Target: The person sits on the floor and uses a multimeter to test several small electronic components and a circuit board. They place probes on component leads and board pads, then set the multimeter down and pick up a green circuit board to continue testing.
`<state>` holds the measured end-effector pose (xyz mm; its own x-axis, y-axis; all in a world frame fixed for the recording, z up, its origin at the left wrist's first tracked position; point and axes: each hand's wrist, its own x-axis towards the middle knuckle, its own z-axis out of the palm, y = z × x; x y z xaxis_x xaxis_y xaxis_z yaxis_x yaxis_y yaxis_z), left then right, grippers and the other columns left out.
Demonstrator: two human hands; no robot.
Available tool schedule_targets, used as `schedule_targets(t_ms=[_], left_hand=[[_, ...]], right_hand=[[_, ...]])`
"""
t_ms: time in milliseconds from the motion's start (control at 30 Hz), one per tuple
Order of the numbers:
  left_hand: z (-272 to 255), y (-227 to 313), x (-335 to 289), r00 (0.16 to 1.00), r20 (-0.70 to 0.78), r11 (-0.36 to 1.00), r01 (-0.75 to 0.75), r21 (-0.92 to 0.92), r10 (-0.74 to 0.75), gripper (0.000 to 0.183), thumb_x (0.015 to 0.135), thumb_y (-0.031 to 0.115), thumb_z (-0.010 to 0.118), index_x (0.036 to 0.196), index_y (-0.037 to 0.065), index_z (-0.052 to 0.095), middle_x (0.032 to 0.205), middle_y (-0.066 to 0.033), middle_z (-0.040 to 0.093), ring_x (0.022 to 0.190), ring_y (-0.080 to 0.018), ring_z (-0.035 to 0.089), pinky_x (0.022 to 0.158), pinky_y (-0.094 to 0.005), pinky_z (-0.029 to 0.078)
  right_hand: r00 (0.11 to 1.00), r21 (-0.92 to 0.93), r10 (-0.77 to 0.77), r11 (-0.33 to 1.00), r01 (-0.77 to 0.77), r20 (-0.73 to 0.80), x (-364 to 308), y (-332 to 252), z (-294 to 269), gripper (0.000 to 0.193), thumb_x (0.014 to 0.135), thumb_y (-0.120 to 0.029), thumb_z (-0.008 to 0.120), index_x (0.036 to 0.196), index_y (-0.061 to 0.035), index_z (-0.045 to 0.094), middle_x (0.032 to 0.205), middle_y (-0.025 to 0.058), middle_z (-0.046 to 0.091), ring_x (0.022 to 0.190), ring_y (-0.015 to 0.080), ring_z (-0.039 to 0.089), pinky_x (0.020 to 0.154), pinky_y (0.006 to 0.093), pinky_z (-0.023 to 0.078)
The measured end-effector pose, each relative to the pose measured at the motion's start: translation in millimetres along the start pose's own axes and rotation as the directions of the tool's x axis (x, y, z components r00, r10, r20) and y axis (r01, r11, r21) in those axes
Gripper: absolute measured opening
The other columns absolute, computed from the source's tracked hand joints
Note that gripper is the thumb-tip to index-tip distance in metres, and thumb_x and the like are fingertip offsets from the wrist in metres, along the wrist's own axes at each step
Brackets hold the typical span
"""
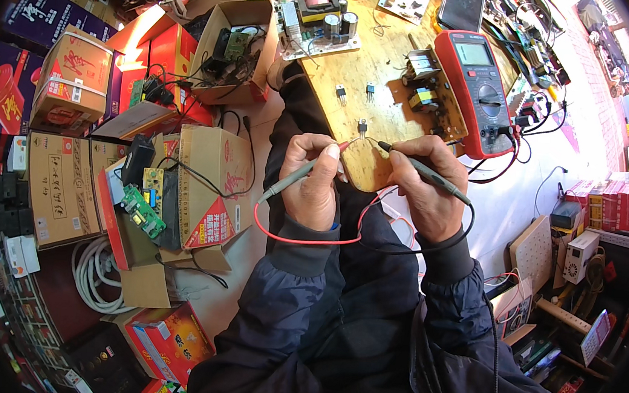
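A red-leaded probe (291, 180) is pinched in the left hand (312, 185), its grip closed between thumb and fingers; a black-leaded probe (437, 179) is held in the right hand (430, 189), with the grip likewise closed. Both tips are brought to the legs of a transistor (363, 125) near the table's (370, 170) rounded near corner — whether contact is made cannot be told. A red multimeter (481, 99) is placed along the right edge.

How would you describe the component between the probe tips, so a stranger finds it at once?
On the wooden table, go to the rounded near end. A small dark component lies there, legs toward that end. Unlike the two components beyond it, it has the probe tips at its legs.
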<state>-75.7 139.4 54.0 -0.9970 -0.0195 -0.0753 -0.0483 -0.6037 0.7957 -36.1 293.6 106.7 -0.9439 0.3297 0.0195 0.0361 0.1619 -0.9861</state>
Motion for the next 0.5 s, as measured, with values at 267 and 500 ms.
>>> schedule_targets(t_ms=[267,500], left_hand=[[-0.1,-0.3,0.5,1.0,0.003,1.0,-0.005,-0.008,0.005,0.009,0.098,0.006,0.065,0.105,0.004,0.06,0.087,-0.0032,0.062,0.07,-0.0088,0.055,0.068,-0.0248,0.049],[-0.8,-0.7,0.4,1.0,0.014,1.0,-0.009,-0.019,0.009,0.009,0.098,0.006,0.065,0.105,0.004,0.06,0.087,-0.0036,0.063,0.07,-0.0089,0.055,0.068,-0.0248,0.049]], right_hand=[[0.998,-0.039,-0.062,0.997,0.063,0.024,1.4,3.0,-1.1,0.009,0.094,-0.006,0.072,0.099,0.0011,0.069,0.077,0.0037,0.069,0.064,0.0062,0.06,0.059,0.0225,0.047],[1.0,-0.03,-0.02,0.999,0.02,-0.006,0.6,2.1,-0.5,0.01,0.089,-0.005,0.073,0.096,0.0014,0.072,0.08,0.0058,0.071,0.07,0.0086,0.063,0.065,0.0263,0.052]])
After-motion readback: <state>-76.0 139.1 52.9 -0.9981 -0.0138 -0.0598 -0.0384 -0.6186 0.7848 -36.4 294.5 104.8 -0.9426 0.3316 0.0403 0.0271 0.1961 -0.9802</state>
